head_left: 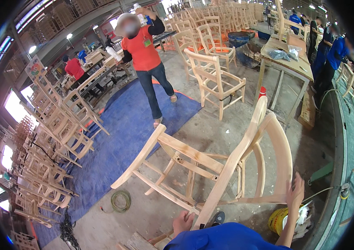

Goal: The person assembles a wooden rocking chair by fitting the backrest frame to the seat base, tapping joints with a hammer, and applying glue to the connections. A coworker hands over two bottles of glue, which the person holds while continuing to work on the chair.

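Extending ahead of both hands (182, 222) (296, 191): chair (228, 171)

A chair frame (231, 166) spans the foreground between left hand (182, 222) and right hand (296, 191), a bucket (274, 220) below the latter. Beyond, a worker (143, 48) stands on a floor sheet (123, 114). Chairs (69, 139) pile up at left, a coiled hose (114, 203) between them and the frame; bags (278, 54) lie on a table (289, 65) at right.
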### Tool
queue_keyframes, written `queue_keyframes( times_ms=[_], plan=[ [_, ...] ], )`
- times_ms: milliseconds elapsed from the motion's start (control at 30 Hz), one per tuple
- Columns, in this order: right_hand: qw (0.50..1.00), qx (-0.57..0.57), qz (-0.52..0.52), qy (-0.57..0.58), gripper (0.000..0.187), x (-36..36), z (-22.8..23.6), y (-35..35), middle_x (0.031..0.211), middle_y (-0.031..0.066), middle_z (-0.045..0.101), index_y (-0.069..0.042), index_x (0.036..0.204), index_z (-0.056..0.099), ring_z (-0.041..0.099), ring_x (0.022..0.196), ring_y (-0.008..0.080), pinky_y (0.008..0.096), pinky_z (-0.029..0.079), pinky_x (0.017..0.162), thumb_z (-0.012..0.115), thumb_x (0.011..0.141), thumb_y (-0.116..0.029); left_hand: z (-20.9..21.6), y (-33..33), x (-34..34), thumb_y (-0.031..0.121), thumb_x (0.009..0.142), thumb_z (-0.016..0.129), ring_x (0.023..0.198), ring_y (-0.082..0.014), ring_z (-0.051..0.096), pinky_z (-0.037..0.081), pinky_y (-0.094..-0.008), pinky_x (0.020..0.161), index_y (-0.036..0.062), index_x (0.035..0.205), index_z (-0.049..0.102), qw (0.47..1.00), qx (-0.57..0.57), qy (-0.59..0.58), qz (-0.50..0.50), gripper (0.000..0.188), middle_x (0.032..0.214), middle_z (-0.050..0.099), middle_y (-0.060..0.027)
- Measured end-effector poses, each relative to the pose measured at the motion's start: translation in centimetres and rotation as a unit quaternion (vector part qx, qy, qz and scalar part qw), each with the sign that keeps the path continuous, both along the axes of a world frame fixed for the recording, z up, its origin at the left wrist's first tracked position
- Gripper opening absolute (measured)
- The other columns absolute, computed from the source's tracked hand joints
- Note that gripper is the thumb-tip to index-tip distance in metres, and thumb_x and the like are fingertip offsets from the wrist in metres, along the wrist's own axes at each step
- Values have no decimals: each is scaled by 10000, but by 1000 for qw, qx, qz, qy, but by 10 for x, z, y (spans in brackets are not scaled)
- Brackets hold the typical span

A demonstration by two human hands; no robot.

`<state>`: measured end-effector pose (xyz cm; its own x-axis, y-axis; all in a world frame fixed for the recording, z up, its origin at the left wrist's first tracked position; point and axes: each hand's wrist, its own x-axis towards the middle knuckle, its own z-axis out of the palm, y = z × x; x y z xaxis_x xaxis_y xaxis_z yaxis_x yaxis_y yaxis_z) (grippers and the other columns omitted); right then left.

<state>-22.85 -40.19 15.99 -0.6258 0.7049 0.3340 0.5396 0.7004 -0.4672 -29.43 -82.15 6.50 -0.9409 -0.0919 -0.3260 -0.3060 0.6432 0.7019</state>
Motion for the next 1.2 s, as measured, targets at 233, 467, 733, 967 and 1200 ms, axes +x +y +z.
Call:
queue_keyframes(
  times_ms=[233,467,733,967,1200],
  plan=[
    [982,-188,-13,-13,671,-3,-36,-16,1236,285,564,-51,1438,323,547,1151,437,462,433,947,598,886,-316,-31,-18,24,426,834,679,731,-270,678,505,-404,659,186,1082,639,999,-40,5,30,348,753,672,-115],
    [992,97,86,9,607,-42,-29,-33,1357,222,455,-37,1372,432,436,1259,391,459,355,1041,652,809,-91,-41,-78,42,330,883,637,716,-299,664,505,-401,660,185,1116,633,975,-19,125,181,275,751,664,-120],
    [876,-94,460,110,526,-189,59,-150,1346,168,490,-43,1336,488,451,1288,309,391,380,1047,634,831,-56,-28,-208,148,171,851,637,754,-339,637,486,-444,660,83,973,614,866,-283,174,373,152,854,671,-122],
    [758,-179,588,217,496,-277,165,-237,1346,123,507,-81,1341,501,483,1247,247,385,416,1009,650,869,-101,-29,-225,218,171,834,653,702,-306,636,479,-425,641,61,952,609,851,-244,59,460,166,739,658,-110],
    [685,-264,647,207,472,-273,176,-303,1376,82,496,-90,1352,494,481,1259,221,367,416,1006,628,899,-98,-49,-218,245,162,821,659,737,-299,658,498,-416,668,52,942,620,854,-180,54,485,168,784,672,-129]
  ],
)
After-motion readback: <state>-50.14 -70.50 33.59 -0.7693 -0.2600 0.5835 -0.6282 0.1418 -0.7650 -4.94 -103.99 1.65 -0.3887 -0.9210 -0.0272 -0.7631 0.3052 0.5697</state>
